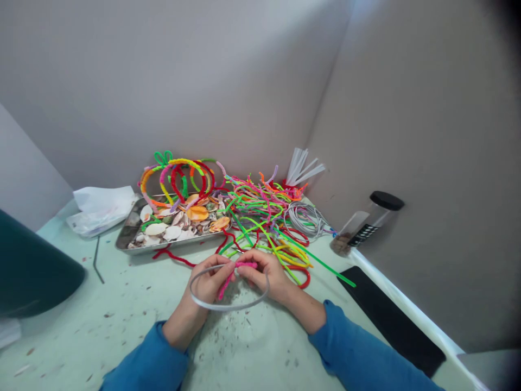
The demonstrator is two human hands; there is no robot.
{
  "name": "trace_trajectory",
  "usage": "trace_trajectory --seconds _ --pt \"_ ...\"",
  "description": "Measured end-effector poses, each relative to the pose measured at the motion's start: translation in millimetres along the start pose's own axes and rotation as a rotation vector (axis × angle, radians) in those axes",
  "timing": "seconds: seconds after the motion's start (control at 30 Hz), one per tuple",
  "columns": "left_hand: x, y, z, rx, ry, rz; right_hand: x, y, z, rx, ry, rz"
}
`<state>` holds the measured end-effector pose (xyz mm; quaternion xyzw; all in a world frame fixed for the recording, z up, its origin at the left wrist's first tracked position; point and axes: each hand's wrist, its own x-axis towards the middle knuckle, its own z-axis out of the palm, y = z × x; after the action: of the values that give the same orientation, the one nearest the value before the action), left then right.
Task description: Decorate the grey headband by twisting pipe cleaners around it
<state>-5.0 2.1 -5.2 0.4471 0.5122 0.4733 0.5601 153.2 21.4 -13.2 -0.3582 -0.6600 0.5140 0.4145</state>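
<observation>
Round grey hoop [228, 308] and fuzzy pink pipe cleaner [225, 287] are held at lower centre of the frame, pinched between closed fingertips of left hand [210, 279], then of right hand [264, 274].

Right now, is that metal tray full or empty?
Fairly full: shells cover most of the metal tray, and fuzzy colored rings stand at its back.

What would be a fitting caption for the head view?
Two hands hold a grey hoop and pink fuzzy wire before a tray of shells.
</observation>
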Motion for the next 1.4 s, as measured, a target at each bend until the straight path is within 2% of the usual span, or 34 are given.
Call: trace_trajectory --seconds 0.47,0.77,0.97,1.1,1.4 --pt "-4.3 5.6 3.4 0.006 -0.071 -0.018 1.1 -1.3 1.7 0.054 0.065 0.091" --pt "-1.3 0.9 0.8 -0.018 -0.054 -0.065 -0.3 -0.4 2.5 0.059 0.059 0.090" --pt "-8.5 10.2 2.5 -0.015 -0.092 -0.013 1.0 -6.1 2.6 0.137 0.089 0.133" --pt "-10.9 13.3 2.1 -0.031 -0.131 -0.006 1.3 -2.8 0.7 0.143 0.090 0.111" --pt "-9.4 11.1 2.5 0.065 -0.111 0.034 1.1 -4.6 1.0 0.157 0.071 0.089"
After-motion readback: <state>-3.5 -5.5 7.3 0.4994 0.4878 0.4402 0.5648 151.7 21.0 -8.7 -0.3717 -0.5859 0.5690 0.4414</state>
